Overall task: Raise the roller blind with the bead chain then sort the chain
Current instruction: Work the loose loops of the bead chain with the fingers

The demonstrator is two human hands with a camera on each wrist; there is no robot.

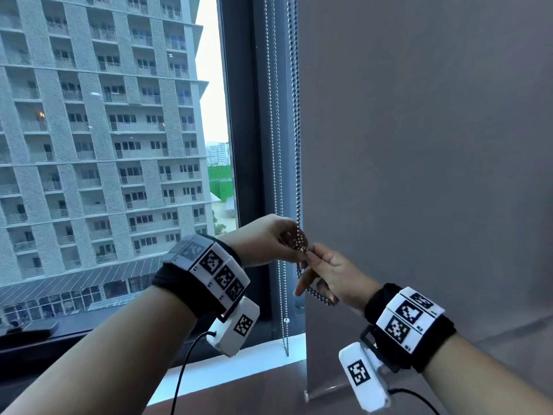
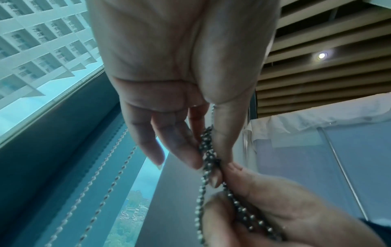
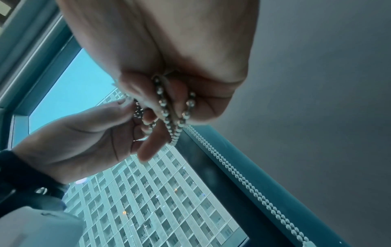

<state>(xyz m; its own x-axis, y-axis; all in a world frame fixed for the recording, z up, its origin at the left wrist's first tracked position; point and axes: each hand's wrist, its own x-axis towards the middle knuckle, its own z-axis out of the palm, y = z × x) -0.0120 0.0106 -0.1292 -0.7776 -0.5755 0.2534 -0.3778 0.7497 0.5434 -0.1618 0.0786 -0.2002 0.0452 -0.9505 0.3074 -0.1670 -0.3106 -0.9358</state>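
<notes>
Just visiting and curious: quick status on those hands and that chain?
Left hand pinches a bunched knot of bead chain. Right hand grips the slack loop below. Second chain hangs free alongside. Nothing in the way.

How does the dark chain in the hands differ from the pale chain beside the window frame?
The dark chain is gripped by the left hand and right hand and bunched between them; the pale chain hangs free and straight. The dark chain is darker and shinier, the pale chain whitish and longer, ending near the sill. Both are bead chains.

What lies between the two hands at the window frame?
A bunched tangle of bead chain, pinched by left hand above and right hand below; nothing else, clearest in the head view.
</notes>
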